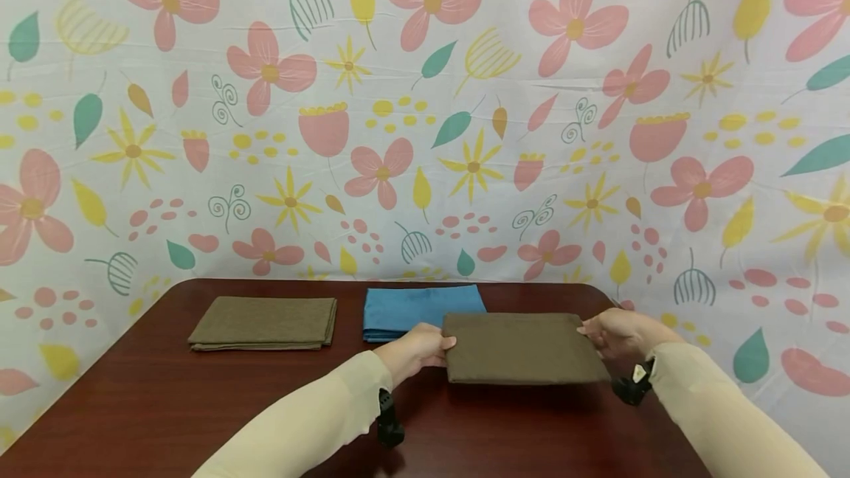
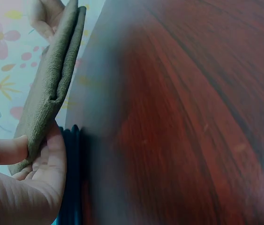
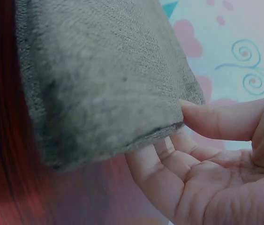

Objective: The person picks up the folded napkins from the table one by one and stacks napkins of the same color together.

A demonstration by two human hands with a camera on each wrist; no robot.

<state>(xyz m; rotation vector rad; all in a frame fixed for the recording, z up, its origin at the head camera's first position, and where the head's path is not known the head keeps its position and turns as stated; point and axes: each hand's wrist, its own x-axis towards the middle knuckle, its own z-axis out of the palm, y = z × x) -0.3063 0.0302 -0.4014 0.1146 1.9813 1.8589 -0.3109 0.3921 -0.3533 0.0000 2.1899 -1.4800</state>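
Brown cloth (image 1: 519,349) held up, blue cloth (image 1: 421,305) partly behind, folded cloth (image 1: 265,321) left

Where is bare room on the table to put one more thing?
The widest bare patch of table lies in front of the left brown cloth, bordered by the left sleeve. A narrower strip parts that cloth from the folded blue cloth. Right of centre is crowded: left hand and right hand hold a second brown cloth there.

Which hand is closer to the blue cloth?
Left. The left hand is just in front of the blue cloth; the right hand is farther right, across the held brown cloth.
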